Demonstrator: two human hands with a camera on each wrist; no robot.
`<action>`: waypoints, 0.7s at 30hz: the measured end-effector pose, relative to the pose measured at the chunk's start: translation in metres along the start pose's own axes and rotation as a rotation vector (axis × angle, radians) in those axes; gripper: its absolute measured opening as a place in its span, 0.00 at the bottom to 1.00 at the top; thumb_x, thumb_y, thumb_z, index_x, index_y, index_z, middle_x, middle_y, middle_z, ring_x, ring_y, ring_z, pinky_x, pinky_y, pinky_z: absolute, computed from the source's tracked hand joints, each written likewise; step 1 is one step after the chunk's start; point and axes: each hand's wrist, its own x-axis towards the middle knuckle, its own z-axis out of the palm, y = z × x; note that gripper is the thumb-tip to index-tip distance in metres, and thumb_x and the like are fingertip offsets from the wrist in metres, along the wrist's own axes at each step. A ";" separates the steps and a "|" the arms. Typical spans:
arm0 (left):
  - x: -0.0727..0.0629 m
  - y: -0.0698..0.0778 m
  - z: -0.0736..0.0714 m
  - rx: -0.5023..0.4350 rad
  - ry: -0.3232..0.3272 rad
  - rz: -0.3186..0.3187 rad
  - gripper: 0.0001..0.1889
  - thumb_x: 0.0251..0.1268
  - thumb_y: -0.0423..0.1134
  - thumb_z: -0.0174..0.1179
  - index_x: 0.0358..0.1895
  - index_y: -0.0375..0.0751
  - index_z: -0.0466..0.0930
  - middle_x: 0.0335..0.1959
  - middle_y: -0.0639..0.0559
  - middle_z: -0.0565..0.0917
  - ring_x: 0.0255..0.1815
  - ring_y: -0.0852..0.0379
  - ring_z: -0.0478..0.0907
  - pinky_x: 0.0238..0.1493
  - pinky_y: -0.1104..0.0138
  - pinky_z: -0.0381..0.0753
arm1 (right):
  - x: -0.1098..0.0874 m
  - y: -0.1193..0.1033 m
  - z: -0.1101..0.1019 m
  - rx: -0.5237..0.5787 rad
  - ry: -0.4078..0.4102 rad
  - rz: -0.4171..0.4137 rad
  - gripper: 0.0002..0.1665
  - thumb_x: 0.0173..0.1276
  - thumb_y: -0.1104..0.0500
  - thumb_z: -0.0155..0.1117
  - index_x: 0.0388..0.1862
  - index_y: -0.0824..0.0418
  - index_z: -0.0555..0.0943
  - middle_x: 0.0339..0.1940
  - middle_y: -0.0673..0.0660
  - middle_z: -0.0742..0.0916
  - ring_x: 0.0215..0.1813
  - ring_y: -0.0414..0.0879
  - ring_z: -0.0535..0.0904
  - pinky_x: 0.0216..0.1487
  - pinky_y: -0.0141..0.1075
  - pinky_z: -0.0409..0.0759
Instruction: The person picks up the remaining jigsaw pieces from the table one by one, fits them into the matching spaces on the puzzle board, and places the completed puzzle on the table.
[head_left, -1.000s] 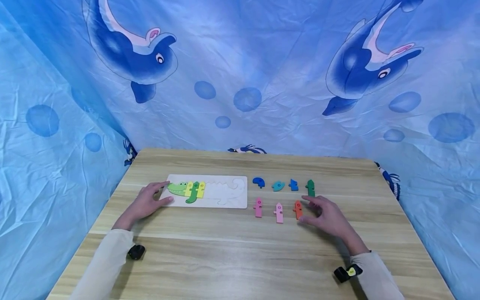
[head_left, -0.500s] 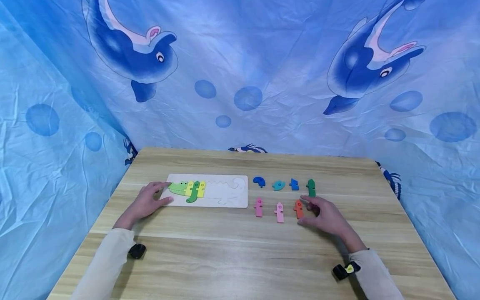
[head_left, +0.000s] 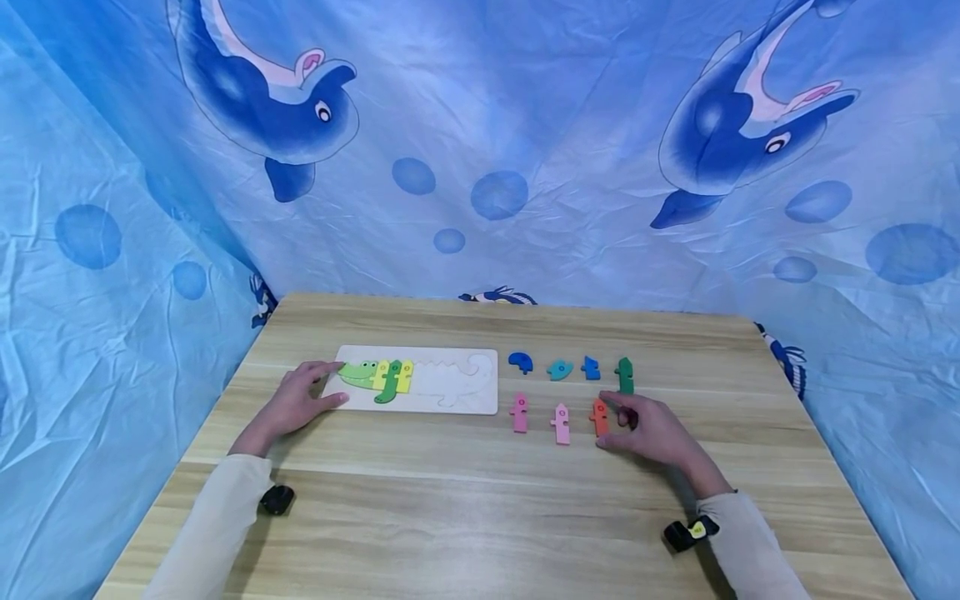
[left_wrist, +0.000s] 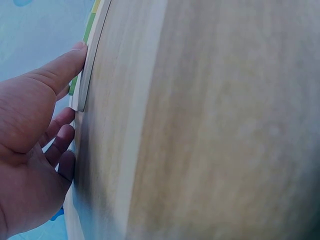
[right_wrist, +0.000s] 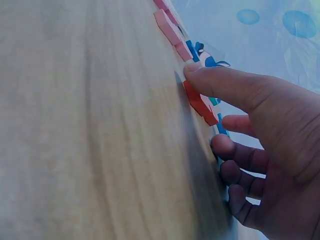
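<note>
A white puzzle board (head_left: 450, 404) lies on the table at left centre, with crocodile outlines and a green head piece (head_left: 358, 375) beside yellow and green body pieces. My left hand (head_left: 300, 398) holds the board's left end, thumb at the near edge and index finger towards the far corner. In the left wrist view, the thumb touches the board's edge. On the right, my right hand (head_left: 652, 429) has thumb and index finger at the two ends of an orange puzzle piece (head_left: 599, 418), which lies flat. The other fingers are curled loosely, as the right wrist view shows.
Two pink pieces (head_left: 561, 425) lie left of the orange one. Behind them are a dark blue piece (head_left: 521, 362), a teal piece (head_left: 559, 370), a blue piece (head_left: 591, 367) and a dark green piece (head_left: 626, 375). A blue dolphin-print cloth (head_left: 495, 100) hangs behind the table.
My right hand has shifted slightly left, and its thumb and index finger have closed in on the orange piece's ends. The left hand stays on the board. The head view has shifted a little.
</note>
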 end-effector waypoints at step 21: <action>0.001 0.002 0.000 -0.020 -0.003 -0.028 0.38 0.69 0.55 0.66 0.77 0.42 0.67 0.74 0.32 0.65 0.71 0.29 0.58 0.67 0.32 0.60 | 0.001 -0.004 -0.002 -0.022 -0.029 0.021 0.44 0.55 0.41 0.81 0.66 0.58 0.79 0.29 0.48 0.78 0.32 0.43 0.71 0.34 0.35 0.69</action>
